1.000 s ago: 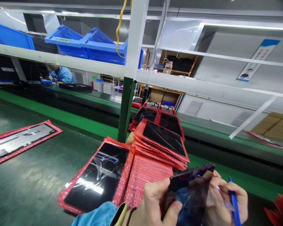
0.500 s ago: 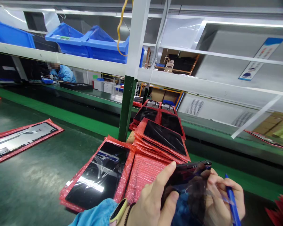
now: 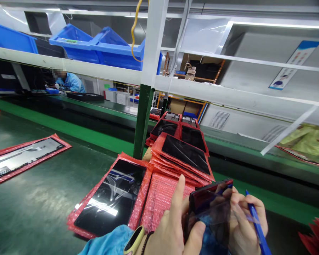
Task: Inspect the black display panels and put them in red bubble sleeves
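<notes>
My left hand [image 3: 167, 228] grips a dark glossy screen panel [image 3: 211, 209] by its left edge, with the thumb on its face and the index finger pointing up. My right hand [image 3: 243, 232] is closed at the panel's right side, with a blue pen [image 3: 258, 226] held among its fingers. A clear film [image 3: 225, 212] stretches from the panel's face to the right fingertips. Just beyond my left hand lies red bubble wrap [image 3: 159, 198]. To its left, another black screen [image 3: 111, 196] lies face up on a red bubble-wrap sleeve.
Behind the panel rises a stack of screens in red bubble wrap [image 3: 186, 156]. A green and white post [image 3: 143, 120] stands beside it. A silver-backed panel [image 3: 29, 156] lies at left. Blue bins [image 3: 114, 53] sit on the overhead rail. A person in blue [image 3: 73, 83] works farther back.
The panel and both hands have shifted slightly left. My left index finger has lifted off the panel's top edge. A yellow garment at far right has moved further into view.
</notes>
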A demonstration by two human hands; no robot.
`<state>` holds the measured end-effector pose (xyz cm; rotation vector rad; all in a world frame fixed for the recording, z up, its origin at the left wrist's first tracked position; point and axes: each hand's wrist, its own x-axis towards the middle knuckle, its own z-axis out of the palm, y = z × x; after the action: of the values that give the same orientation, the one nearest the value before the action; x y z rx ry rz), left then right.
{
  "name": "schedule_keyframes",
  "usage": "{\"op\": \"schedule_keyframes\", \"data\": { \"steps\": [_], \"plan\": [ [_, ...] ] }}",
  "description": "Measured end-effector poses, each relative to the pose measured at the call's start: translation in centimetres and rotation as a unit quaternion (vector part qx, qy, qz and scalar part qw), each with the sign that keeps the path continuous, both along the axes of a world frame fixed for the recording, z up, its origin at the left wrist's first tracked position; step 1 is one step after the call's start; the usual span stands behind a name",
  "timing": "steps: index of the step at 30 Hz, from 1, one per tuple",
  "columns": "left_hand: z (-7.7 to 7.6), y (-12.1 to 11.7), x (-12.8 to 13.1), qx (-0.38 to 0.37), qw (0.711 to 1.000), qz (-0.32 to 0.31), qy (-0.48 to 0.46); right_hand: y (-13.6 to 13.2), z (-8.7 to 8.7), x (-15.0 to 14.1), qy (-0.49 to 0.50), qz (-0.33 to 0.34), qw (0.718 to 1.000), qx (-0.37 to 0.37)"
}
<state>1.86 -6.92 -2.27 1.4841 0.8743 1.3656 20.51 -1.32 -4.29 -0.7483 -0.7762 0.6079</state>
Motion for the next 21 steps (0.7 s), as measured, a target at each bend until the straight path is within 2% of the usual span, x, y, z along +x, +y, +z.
{"op": "schedule_keyframes", "data": {
  "steps": [8,12,17,21],
  "plan": [
    [-0.8,0.1,0.0,0.015,1.0,-0.007,-0.015,-0.1,0.1,0.0,-0.004,-0.002,1.0,-0.009],
    [-0.3,0.3,-0.3,0.032,0.999,-0.031,-0.028,-0.1,0.1,-0.1,-0.008,0.0,1.0,-0.017],
    [0.7,0.8,-0.5,0.086,0.989,-0.103,-0.058,0.1,0.3,-0.5,0.004,0.069,0.997,-0.041],
    [0.5,0.8,-0.3,0.106,0.985,-0.122,-0.065,0.2,0.7,-1.1,0.019,0.104,0.994,-0.019]
  ]
}}
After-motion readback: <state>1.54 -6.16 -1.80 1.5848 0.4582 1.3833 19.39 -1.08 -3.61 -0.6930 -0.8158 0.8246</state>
